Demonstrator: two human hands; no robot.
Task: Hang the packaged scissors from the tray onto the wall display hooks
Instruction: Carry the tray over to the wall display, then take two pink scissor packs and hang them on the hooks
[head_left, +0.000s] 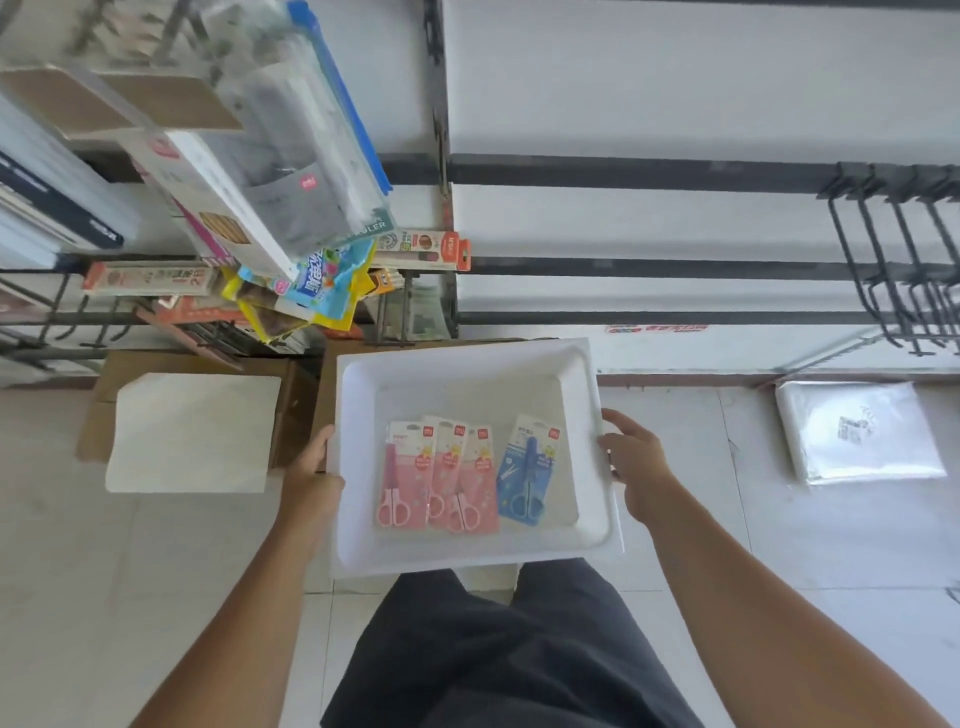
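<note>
Packaged scissors lie flat in the white tray (467, 374) at the centre of the frame: three pink packs (436, 475) overlapping one another side by side, and one blue pack (524, 475) just to their right, tilted slightly and barely touching them. All four sit in the lower half of the tray's well, handles toward the bottom of the picture.

Both hands hold the tray by its side rims. The left hand (314, 475) clasps the left rim with the thumb on top and the fingers hidden underneath. The right hand (631, 457) grips the right rim, fingers curled over its edge. Bare forearms run down to the lower corners, with dark trousers between them below the tray.

Above the tray, white wall panels crossed by dark rails fill the upper centre. Empty black display hooks (893, 249) cluster at the upper right. Hanging stationery packs (291, 156) crowd the upper left. Cardboard boxes (208, 364) topped by a white sheet sit at the middle left on the tiled floor, and a plastic-wrapped white bundle (857, 431) lies at the middle right.
</note>
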